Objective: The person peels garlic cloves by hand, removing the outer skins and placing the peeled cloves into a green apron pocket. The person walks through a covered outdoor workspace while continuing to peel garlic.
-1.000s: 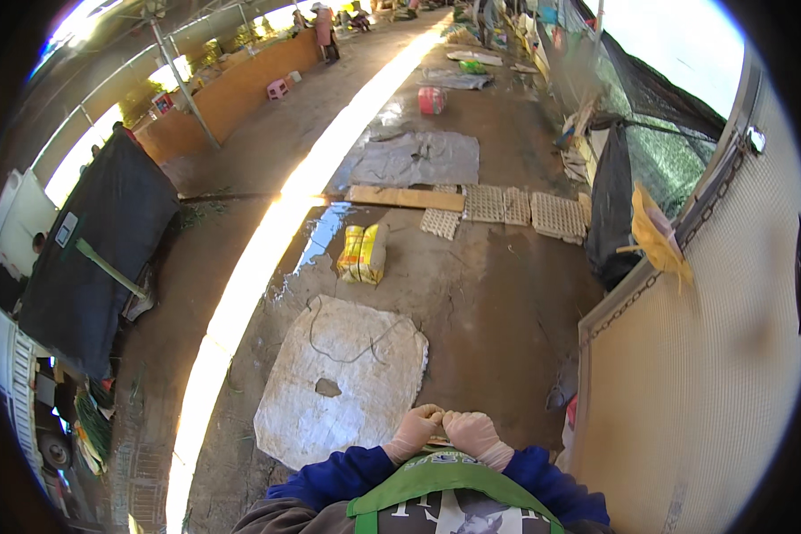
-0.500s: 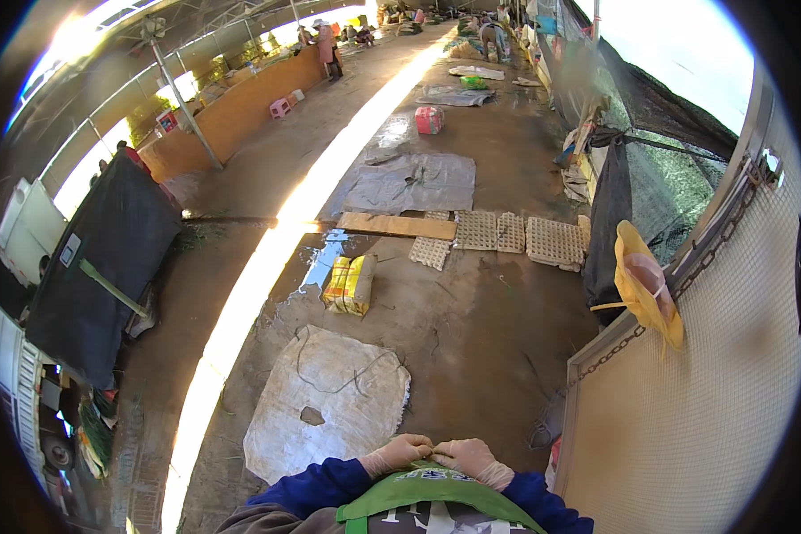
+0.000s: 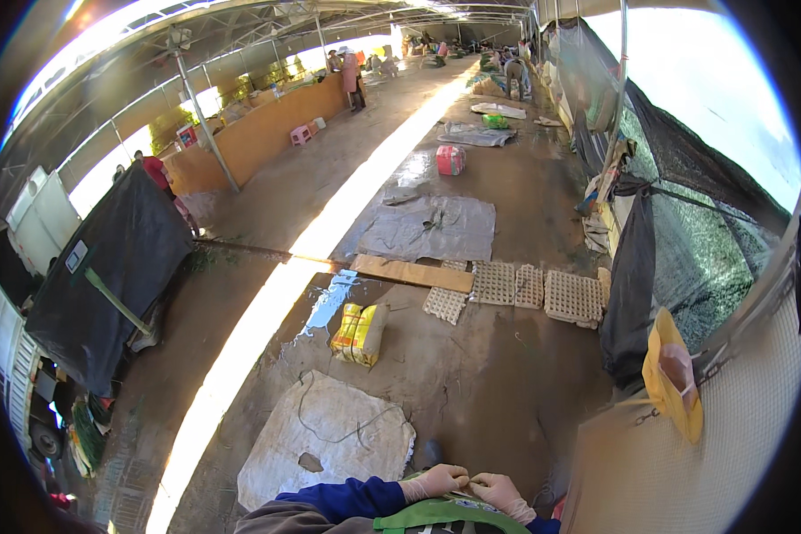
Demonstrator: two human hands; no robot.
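Note:
Both my hands wear thin pale gloves and are held close together in front of my body, at the lower edge of the view. My left hand (image 3: 432, 482) has its fingers bent and pressed together. Beside it, my right hand (image 3: 502, 496) is closed in a similar pinch, fingertips pointing toward the left hand. Just below them is the upper part of a green apron (image 3: 445, 511). What the fingertips grip is too small and partly hidden to make out. Blue sleeves cover my forearms.
A whitish sheet (image 3: 329, 436) lies ahead on the wet floor, with a yellow bundle (image 3: 359, 335) beyond it. Egg-tray-like panels (image 3: 572, 298) and a wooden plank (image 3: 409, 273) cross the floor. A yellow hat (image 3: 670, 374) hangs at right. People stand farther off.
The view has tilted up, so the floor items and my hands sit lower in the picture. My hands stay together, with a slightly wider gap. A person in red shows more at left.

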